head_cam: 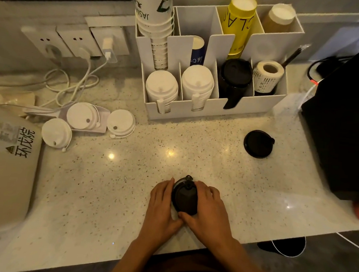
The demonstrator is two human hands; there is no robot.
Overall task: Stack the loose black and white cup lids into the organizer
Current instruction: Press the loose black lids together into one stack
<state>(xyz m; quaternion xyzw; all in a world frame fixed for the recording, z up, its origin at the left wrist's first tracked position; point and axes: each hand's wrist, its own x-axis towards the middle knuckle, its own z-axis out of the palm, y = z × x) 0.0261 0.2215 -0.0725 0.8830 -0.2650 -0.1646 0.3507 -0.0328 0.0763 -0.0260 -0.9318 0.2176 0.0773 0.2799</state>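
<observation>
Near the counter's front edge, with open surface ahead, the left hand and right hand grip a black lid from both sides, its tab pointing toward the organizer, another black lid lying right, three white lids left.

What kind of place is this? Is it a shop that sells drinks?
Probably a drinks or coffee counter: a white organizer holds stacked cup lids, paper cups stand behind, and both hands hold black lids.
</observation>
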